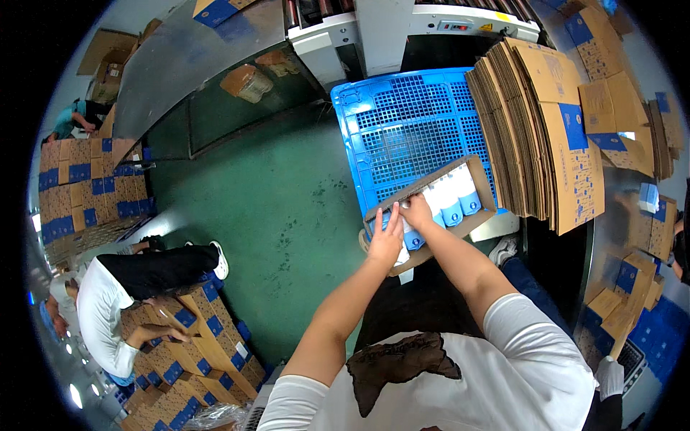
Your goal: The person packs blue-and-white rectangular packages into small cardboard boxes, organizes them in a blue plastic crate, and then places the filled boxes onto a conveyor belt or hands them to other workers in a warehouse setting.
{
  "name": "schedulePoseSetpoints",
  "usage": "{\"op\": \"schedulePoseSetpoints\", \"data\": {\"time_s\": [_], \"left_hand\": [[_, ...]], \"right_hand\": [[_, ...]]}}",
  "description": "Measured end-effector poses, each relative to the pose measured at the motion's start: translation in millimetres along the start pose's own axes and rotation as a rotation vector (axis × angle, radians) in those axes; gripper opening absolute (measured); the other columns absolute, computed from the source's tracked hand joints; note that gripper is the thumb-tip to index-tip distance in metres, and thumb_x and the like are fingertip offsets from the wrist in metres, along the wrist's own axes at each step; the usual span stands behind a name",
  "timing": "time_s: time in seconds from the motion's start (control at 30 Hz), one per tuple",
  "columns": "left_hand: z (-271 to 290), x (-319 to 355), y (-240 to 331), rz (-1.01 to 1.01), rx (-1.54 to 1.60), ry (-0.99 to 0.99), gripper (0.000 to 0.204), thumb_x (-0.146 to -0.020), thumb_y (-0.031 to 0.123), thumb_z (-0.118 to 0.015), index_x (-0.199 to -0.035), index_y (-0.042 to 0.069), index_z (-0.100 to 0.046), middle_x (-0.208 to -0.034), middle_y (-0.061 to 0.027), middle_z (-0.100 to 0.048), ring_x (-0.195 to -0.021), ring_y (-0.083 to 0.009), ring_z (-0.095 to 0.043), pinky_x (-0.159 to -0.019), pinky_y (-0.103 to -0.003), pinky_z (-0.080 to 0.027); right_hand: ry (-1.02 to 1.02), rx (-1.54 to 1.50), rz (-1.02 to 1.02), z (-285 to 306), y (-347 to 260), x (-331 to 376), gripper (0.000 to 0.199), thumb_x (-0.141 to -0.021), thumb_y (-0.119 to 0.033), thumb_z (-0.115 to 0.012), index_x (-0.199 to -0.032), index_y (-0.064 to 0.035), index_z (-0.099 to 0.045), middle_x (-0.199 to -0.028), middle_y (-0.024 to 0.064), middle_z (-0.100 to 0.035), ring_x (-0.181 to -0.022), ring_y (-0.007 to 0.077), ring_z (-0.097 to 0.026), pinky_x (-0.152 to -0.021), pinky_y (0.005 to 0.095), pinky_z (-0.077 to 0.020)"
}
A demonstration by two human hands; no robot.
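Note:
An open cardboard box (471, 228) sits tilted in front of me, with a row of white-and-blue packs (451, 208) standing in it. Over the box's left end lies my left hand (387, 241), its fingers stretched out and apart against the packs and the inner edge. Close beside it, my right hand (415, 212) reaches in at the far wall with bent fingers. Its fingertips are down among the packs, and what they pinch is hidden.
The box rests at the near edge of a blue plastic pallet (346, 129). Flattened cartons (532, 136) stand stacked on the right. Beyond are a metal table (194, 65) and a conveyor (471, 20). At left, a person (108, 316) bends over stacked cartons (215, 345).

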State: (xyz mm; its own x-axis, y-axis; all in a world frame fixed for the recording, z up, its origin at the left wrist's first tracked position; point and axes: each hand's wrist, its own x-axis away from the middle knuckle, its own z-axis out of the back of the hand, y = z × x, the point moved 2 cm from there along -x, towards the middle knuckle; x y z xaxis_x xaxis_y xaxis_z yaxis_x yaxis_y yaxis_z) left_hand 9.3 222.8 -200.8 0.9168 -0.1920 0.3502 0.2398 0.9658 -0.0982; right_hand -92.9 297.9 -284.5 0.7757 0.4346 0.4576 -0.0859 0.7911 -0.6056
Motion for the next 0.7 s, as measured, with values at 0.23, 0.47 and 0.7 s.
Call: {"op": "schedulePoseSetpoints", "data": {"time_s": [0.23,0.47,0.7], "left_hand": [[-8.3,3.9,8.3,-0.094,-0.048,-0.327,0.045,-0.083,0.021,-0.047,-0.125,0.008,-0.045,-0.136,-0.0113,-0.036,-0.131,-0.0308,-0.022,-0.104,-0.057,-0.006],[-3.5,8.4,7.4,-0.034,-0.037,-0.297,0.046,-0.084,0.020,-0.043,-0.128,0.006,-0.040,-0.137,-0.0108,-0.034,-0.130,-0.0270,-0.024,-0.105,-0.049,-0.014],[-34.2,3.7,5.6,-0.072,-0.022,-0.261,0.046,-0.086,0.017,-0.039,-0.131,0.007,-0.038,-0.139,-0.0098,-0.033,-0.132,-0.0225,-0.022,-0.107,-0.049,-0.009]], "right_hand": [[0.123,0.029,-0.544,0.4,-31.3,-9.5,0.032,-0.076,-0.021,-0.058,-0.105,-0.0079,-0.060,-0.117,0.0120,-0.051,-0.103,0.0328,-0.053,-0.083,0.0521,-0.0391],[0.247,-0.171,-0.237,-18.7,37.6,-26.8,0.026,-0.069,-0.015,-0.066,-0.092,-0.0048,-0.062,-0.103,0.0131,-0.055,-0.097,0.0290,-0.054,-0.081,0.0430,-0.0421],[-0.033,-1.049,0.020,61.1,16.5,58.7,0.008,-0.076,0.000,-0.059,-0.082,-0.0023,-0.056,-0.114,0.0177,-0.056,-0.099,0.0179,-0.055,-0.084,0.0273,-0.0425]]}}
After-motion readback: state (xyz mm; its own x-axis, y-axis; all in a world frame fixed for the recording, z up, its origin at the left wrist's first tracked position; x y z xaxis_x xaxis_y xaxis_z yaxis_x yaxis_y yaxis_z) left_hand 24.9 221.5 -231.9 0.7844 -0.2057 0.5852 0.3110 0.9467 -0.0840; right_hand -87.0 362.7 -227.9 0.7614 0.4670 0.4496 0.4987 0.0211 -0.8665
